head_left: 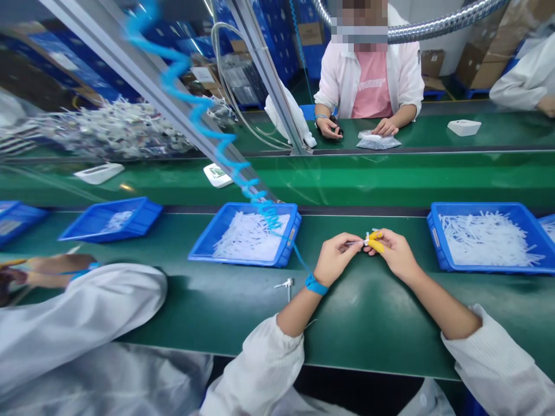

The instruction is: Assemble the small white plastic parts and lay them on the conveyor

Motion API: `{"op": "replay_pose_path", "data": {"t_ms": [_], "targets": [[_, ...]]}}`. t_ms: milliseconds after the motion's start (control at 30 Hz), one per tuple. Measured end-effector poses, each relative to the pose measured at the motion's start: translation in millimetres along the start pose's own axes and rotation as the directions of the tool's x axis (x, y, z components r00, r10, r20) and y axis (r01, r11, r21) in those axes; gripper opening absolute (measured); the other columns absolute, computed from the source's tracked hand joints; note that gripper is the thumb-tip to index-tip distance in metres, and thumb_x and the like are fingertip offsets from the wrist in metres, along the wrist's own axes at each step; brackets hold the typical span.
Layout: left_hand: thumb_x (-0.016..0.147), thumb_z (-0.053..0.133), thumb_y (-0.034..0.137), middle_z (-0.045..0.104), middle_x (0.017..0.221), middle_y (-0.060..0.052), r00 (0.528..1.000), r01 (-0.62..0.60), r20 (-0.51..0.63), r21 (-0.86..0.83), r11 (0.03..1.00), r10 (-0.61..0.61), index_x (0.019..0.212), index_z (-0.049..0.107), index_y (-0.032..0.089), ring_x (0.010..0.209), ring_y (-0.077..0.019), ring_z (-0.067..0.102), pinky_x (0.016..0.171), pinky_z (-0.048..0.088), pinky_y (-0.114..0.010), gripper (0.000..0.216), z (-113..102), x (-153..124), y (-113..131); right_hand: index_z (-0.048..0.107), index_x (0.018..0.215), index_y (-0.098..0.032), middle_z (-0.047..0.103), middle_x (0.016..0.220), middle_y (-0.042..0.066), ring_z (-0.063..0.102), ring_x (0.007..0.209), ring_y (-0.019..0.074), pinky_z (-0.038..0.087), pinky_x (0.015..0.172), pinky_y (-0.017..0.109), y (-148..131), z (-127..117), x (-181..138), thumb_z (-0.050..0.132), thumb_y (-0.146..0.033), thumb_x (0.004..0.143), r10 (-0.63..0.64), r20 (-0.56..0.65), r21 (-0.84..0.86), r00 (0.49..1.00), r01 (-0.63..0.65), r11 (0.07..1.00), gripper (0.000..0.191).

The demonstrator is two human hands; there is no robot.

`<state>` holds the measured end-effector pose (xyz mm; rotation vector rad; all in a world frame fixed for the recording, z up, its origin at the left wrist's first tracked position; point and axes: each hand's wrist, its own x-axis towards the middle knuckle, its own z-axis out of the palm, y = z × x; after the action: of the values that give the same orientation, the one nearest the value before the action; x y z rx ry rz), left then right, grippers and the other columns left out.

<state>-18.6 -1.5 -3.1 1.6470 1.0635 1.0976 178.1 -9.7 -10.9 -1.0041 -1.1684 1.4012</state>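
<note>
My left hand (337, 254), with a blue wrist strap (316, 285), pinches a thin pale strip between thumb and fingers. Facing it, my right hand (392, 249) wears yellow finger covers (375, 245) on thumb and a finger. Its fingertips are closed on a small white plastic piece (366, 240), right where the strip ends. Whether strip and piece are joined I cannot tell. Both hands are held over the green work surface (368, 335). A few small white parts (287, 283) lie left of my left wrist.
Blue trays (245, 259) of white strips stand left and right (498, 268). A coiled blue cord (203, 115) runs down to my wrist strap past a metal post (173, 104). A co-worker's sleeve (87, 300) is close on the left; another person (368, 81) sits opposite.
</note>
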Motion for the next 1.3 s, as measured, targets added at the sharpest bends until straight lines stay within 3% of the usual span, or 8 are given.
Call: {"op": "replay_pose_path", "data": {"t_ms": [133,433,1300], "targets": [[0.093,0.077,0.040,0.079,0.088,-0.007,0.998,0.067,0.020,-0.111,0.992,-0.065,0.096,0.080,0.016,0.079,-0.0194,0.074,0.076,0.062,-0.031,0.024,1.3,0.3,-0.9,0.076,0.091,-0.020,0.077,0.086,0.005,0.075,0.079,0.0206,0.062,0.073,0.034,-1.6,0.4,-0.5,0.087,-0.053,0.079,0.003,-0.005,-0.001,1.000,-0.003,1.000,0.037],[0.093,0.077,0.036,0.079,0.093,-0.008,1.000,0.005,-0.018,-0.027,1.000,-0.006,0.093,0.081,0.018,0.085,-0.0200,0.075,0.076,0.060,-0.029,0.018,1.0,0.0,-0.5,0.077,0.088,-0.020,0.076,0.085,0.005,0.075,0.078,0.0195,0.062,0.071,0.031,-1.2,2.3,-1.0,0.090,-0.055,0.075,0.010,-0.026,0.011,1.000,-0.010,1.000,0.039],[0.093,0.076,0.038,0.080,0.094,-0.010,0.996,0.088,0.019,-0.118,0.989,-0.086,0.093,0.073,0.015,0.088,-0.0224,0.078,0.081,0.062,-0.031,0.023,3.1,-1.8,-2.3,0.076,0.088,-0.022,0.075,0.089,0.005,0.072,0.076,0.0195,0.063,0.072,0.034,-1.9,2.1,0.5,0.088,-0.057,0.076,-0.017,-0.004,-0.036,1.000,0.016,0.999,0.039]]}}
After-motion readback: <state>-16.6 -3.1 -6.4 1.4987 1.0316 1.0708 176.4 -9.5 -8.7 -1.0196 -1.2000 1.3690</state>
